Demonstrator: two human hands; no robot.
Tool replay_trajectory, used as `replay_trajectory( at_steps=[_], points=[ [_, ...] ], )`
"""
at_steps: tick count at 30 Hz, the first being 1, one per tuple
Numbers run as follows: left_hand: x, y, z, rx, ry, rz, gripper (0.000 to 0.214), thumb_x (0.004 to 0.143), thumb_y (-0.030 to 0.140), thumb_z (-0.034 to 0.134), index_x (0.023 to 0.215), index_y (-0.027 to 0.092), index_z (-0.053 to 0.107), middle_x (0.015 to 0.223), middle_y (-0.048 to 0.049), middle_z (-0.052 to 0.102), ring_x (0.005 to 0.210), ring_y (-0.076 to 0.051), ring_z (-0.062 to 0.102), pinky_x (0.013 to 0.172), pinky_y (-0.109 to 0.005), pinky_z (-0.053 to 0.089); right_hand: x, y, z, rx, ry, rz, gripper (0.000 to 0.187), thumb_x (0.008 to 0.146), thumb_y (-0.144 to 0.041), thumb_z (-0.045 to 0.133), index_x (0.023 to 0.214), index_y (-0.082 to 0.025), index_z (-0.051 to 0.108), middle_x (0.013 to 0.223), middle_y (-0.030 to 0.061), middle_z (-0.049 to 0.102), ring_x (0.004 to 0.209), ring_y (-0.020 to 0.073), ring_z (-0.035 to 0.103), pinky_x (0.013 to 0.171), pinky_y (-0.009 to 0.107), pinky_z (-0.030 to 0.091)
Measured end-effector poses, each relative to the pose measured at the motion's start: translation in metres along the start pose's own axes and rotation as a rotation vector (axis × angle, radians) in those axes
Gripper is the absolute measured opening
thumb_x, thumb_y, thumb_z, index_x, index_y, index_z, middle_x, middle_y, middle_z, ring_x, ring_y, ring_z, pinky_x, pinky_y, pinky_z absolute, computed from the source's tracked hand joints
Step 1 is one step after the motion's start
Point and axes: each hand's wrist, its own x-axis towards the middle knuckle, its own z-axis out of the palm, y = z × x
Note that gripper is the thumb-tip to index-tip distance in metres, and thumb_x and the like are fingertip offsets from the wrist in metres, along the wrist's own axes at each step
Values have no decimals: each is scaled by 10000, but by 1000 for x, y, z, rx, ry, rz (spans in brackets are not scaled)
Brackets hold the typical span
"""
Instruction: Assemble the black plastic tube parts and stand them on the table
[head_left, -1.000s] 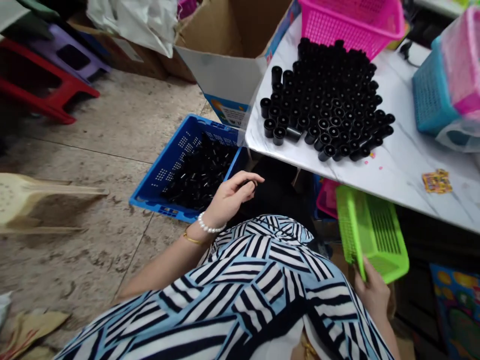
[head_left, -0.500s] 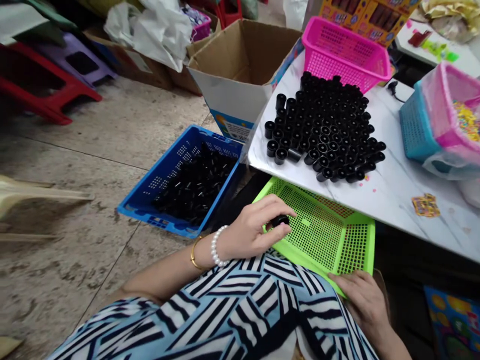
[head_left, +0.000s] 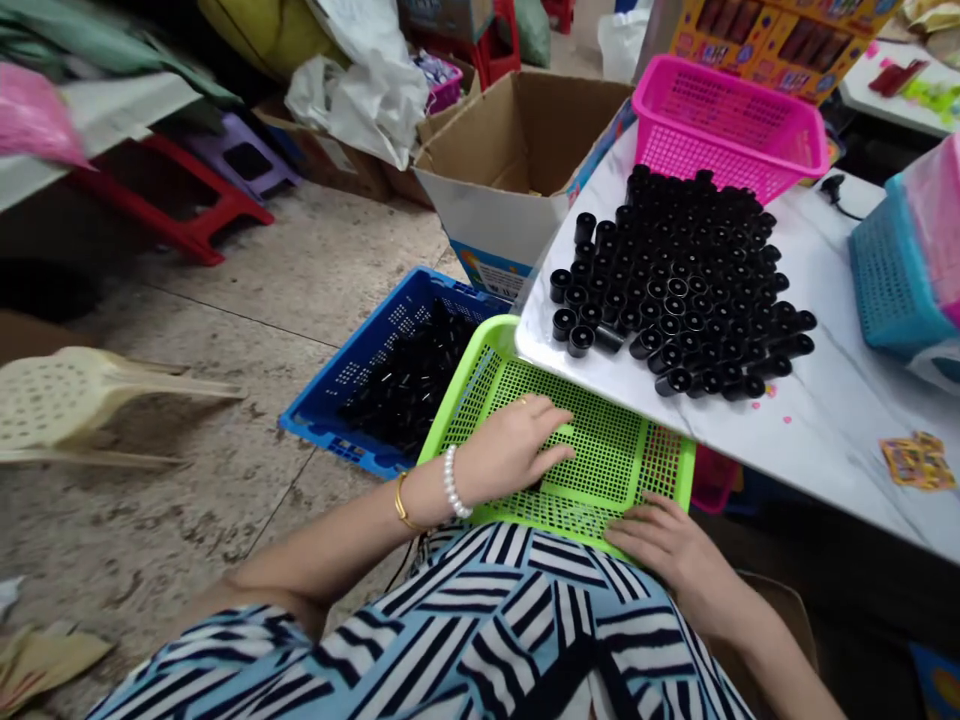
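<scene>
A green plastic basket (head_left: 652, 470) lies at my lap, against the white table's edge. Over its near left part is my left hand (head_left: 506, 455), thumb and forefinger apart. A small black piece (head_left: 536, 485) shows below the thumb, mostly hidden; whether it touches the hand I cannot tell. My right hand (head_left: 667, 540) has its fingers hooked over the basket's near right rim, the thumb out of sight. Many black tubes (head_left: 675, 290) crowd the table (head_left: 847, 450), mostly upright, a few on their sides. More black pieces (head_left: 412, 370) fill a blue crate (head_left: 330, 400) on the floor.
An opened cardboard box (head_left: 510, 190) stands behind the crate. A pink basket (head_left: 727, 120) is at the table's back, with stacked blue and pink baskets (head_left: 900, 270) at right. A cream plastic chair (head_left: 67, 400) and a red stool (head_left: 195, 210) stand at left.
The green basket has shifted left and now overlaps the blue crate's corner. My left thumb and fingers have parted from the black piece they pinched. My right hand stays on the basket's rim.
</scene>
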Motion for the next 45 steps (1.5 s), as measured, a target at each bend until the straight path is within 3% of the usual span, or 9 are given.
replay_trajectory(
  at_steps=[3, 7, 15, 18, 23, 27, 32, 38, 45],
  points=[
    [23, 0, -20, 22, 163, 3, 404, 1016, 410, 543, 1270, 102, 606, 1076, -138, 647, 944, -225, 595, 856, -362, 493, 11, 8, -33, 56, 249, 33, 464, 935, -191, 644, 1394, -249, 601, 1109, 59, 754, 1024, 214, 684, 995, 480, 550],
    [55, -7, -30, 163, 257, 2, 344, 1014, 334, 549, 1290, 136, 606, 1015, -109, 639, 850, -195, 575, 742, -310, 450, 46, 17, -53, -181, 678, 128, 541, 855, -52, 696, 1366, -219, 644, 896, 50, 737, 803, 174, 677, 795, 363, 582],
    [78, -24, -17, 404, 478, 66, 162, 988, 301, 580, 1060, 192, 677, 967, -67, 587, 748, -146, 537, 570, -247, 435, 98, 0, -49, -296, 823, 70, 647, 817, -20, 726, 1425, -195, 593, 978, 68, 775, 802, 155, 718, 750, 289, 588],
    [76, -30, -11, 403, 540, 119, 132, 974, 252, 597, 1056, 195, 684, 1162, -105, 587, 780, -138, 575, 630, -261, 531, 72, 25, -56, -435, 901, 213, 564, 830, -56, 718, 1361, -231, 645, 950, 49, 776, 802, 163, 719, 773, 299, 584],
    [75, -44, 0, 332, 562, 283, 200, 924, 178, 662, 1122, 198, 642, 1303, -126, 573, 811, -139, 641, 678, -283, 613, -25, 86, -89, -747, 1184, 943, 217, 931, -286, 632, 1044, -182, 786, 796, 67, 719, 672, 175, 619, 731, 344, 533],
    [78, -39, 6, 241, 566, 327, 238, 901, 163, 704, 1123, 190, 624, 1271, -132, 585, 819, -136, 658, 718, -295, 638, -55, 101, -89, -553, 1131, 1082, 285, 955, -371, 596, 1012, -175, 795, 828, 67, 710, 717, 176, 611, 738, 329, 515],
    [86, -34, 8, 106, 619, 257, 358, 850, 179, 776, 1163, 164, 602, 1184, -125, 645, 908, -175, 676, 737, -281, 636, -23, 107, -79, -339, 942, 968, 274, 915, -397, 668, 1084, -216, 784, 926, 59, 713, 763, 170, 615, 788, 327, 519],
    [82, -26, 7, 35, 582, 197, 552, 878, 220, 754, 1387, 158, 548, 1247, -140, 629, 1058, -224, 672, 915, -376, 640, -26, 123, -88, -404, 877, 1000, 277, 864, -420, 702, 988, -180, 763, 875, 61, 703, 775, 193, 613, 817, 360, 503],
    [84, -28, 12, -62, 637, 201, 543, 906, 230, 725, 1407, 141, 536, 1220, -135, 627, 1066, -204, 660, 879, -351, 640, -35, 129, -89, -573, 783, 991, 296, 894, -440, 647, 851, -166, 750, 826, 101, 683, 828, 253, 620, 817, 410, 501]
  ],
)
